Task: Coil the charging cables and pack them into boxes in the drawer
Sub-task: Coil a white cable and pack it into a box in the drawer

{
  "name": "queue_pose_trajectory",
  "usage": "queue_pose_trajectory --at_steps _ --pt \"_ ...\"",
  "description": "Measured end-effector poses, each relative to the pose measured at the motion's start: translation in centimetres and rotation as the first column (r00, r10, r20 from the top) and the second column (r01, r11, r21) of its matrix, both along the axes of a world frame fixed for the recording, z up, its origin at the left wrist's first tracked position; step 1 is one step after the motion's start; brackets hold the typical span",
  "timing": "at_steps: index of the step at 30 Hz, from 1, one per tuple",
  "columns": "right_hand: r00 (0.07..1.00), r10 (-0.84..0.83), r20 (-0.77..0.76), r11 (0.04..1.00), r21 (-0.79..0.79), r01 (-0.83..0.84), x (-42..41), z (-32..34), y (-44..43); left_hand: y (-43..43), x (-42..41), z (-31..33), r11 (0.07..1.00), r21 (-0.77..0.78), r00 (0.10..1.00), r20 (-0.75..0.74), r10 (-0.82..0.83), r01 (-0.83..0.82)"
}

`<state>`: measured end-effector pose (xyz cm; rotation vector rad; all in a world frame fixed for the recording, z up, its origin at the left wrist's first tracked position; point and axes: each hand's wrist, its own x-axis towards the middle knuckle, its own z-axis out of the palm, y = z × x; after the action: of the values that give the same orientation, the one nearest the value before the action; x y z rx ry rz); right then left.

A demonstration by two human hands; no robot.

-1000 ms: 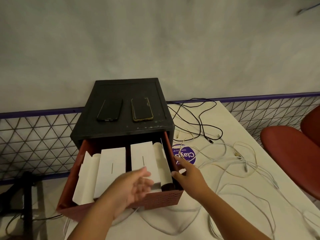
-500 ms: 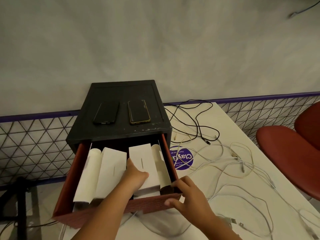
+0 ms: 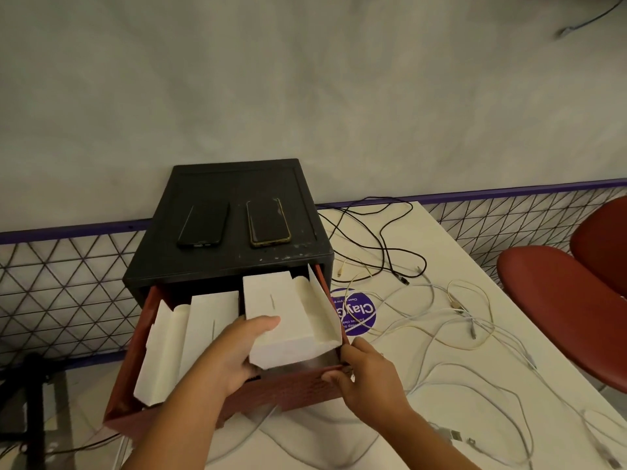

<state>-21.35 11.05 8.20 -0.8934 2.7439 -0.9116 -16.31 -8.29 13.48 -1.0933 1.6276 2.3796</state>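
Observation:
A red drawer (image 3: 291, 390) stands pulled out of a black cabinet (image 3: 237, 184) on the white table (image 3: 475, 415). Two white boxes lie in it. My left hand (image 3: 230, 357) grips the right box (image 3: 285, 313) at its near left corner, thumb on top, and the box is tilted up out of the drawer with its lid flap open on the right. My right hand (image 3: 366, 371) holds the drawer's front right corner. The left box (image 3: 190, 337) lies in the drawer with its flap open. Several white charging cables (image 3: 441, 337) sprawl loose over the table to the right.
Two dark phones (image 3: 203, 225) lie on top of the cabinet. A black cable (image 3: 383, 239) loops behind the white ones. A purple round sticker (image 3: 359, 312) is on the table beside the drawer. A red chair (image 3: 563, 307) stands at the right. A mesh rail runs behind.
My left hand reached into the drawer, took hold of the right box and lifted its near end. My right hand moved from the drawer's side to its front right corner.

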Motion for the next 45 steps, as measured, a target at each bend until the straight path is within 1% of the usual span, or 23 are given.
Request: queue_pose_trajectory --at_steps 4,6,8,14,19,21,25,30,33,34,35,36,37,38,39,40,41,42,43,45 --pt "0.999 -0.018 -0.028 1.0 0.015 0.018 -1.2 0.2 -0.5 -1.1 3.0 2.5 0.996 0.087 0.996 -0.086 -0.025 0.033" --pt "1.0 -0.011 -0.029 1.0 0.022 0.012 -1.5 0.4 -0.8 -1.6 4.3 3.1 0.992 0.123 0.993 -0.12 0.011 0.004" --pt "0.999 -0.014 -0.03 1.0 0.025 0.015 -1.7 0.7 -1.1 -2.2 5.3 3.4 0.986 0.155 0.986 -0.148 0.08 -0.057" --pt "0.998 -0.066 -0.008 0.997 0.028 0.066 -3.1 1.2 -2.8 -3.2 6.1 3.2 0.962 0.151 0.955 -0.157 0.25 -0.227" --pt "0.994 -0.082 0.066 0.996 0.025 0.08 -4.9 1.9 -4.6 -3.1 5.9 2.8 0.948 0.167 0.934 -0.197 0.3 -0.269" --pt "0.992 -0.083 0.097 0.996 0.038 0.08 -5.6 2.3 -5.3 -3.1 5.9 2.5 0.937 0.174 0.918 -0.209 0.337 -0.305" --pt "0.985 -0.103 0.137 0.993 0.065 0.095 -7.3 3.2 -6.8 -2.7 5.9 2.3 0.929 0.173 0.902 -0.236 0.362 -0.327" --pt "0.978 -0.129 0.161 0.989 0.099 0.114 -8.8 3.6 -7.9 -2.3 5.8 2.3 0.892 0.282 0.881 -0.22 0.419 -0.354" --pt "0.968 -0.141 0.209 0.987 0.103 0.122 -8.7 3.5 -8.1 -2.3 5.7 2.1 0.887 0.313 0.883 -0.217 0.415 -0.34" --pt "0.965 -0.147 0.219 0.987 0.088 0.131 -8.4 3.5 -8.1 -2.2 5.7 2.1 0.889 0.317 0.887 -0.218 0.407 -0.329" --pt "0.961 -0.158 0.225 0.987 0.041 0.153 -8.0 3.5 -8.1 -2.0 5.6 2.2 0.892 0.32 0.891 -0.221 0.397 -0.318" --pt "0.956 -0.174 0.235 0.981 -0.046 0.189 -7.4 3.6 -7.9 -1.7 5.5 2.2 0.895 0.317 0.893 -0.222 0.391 -0.313" --pt "0.946 -0.18 0.27 0.959 -0.165 0.23 -6.5 3.7 -7.6 -1.4 5.4 2.1 0.896 0.316 0.893 -0.225 0.389 -0.311" --pt "0.924 -0.156 0.348 0.912 -0.307 0.27 -5.3 4.0 -7.2 -1.0 5.2 2.0 0.897 0.319 0.892 -0.233 0.387 -0.306" --pt "0.878 -0.079 0.472 0.85 -0.429 0.307 -3.8 4.3 -6.7 -0.6 5.0 1.9 0.898 0.327 0.89 -0.248 0.382 -0.295" --pt "0.803 0.056 0.593 0.779 -0.529 0.337 -2.4 4.4 -6.2 0.0 4.7 1.8 0.9 0.334 0.887 -0.27 0.375 -0.279" --pt "0.716 0.196 0.67 0.727 -0.589 0.352 -1.2 4.3 -5.7 0.5 4.4 1.7 0.904 0.338 0.882 -0.296 0.366 -0.262" --pt "0.645 0.293 0.705 0.709 -0.613 0.348 -0.3 4.0 -5.1 1.2 4.1 1.5 0.91 0.336 0.88 -0.318 0.351 -0.242" --pt "0.605 0.355 0.713 0.711 -0.626 0.321 0.4 3.7 -4.7 1.9 3.8 1.2 0.918 0.328 0.882 -0.334 0.332 -0.221" --pt "0.586 0.388 0.711 0.728 -0.627 0.278 1.1 3.2 -3.9 3.4 3.3 0.7 0.939 0.296 0.903 -0.334 0.271 -0.173"
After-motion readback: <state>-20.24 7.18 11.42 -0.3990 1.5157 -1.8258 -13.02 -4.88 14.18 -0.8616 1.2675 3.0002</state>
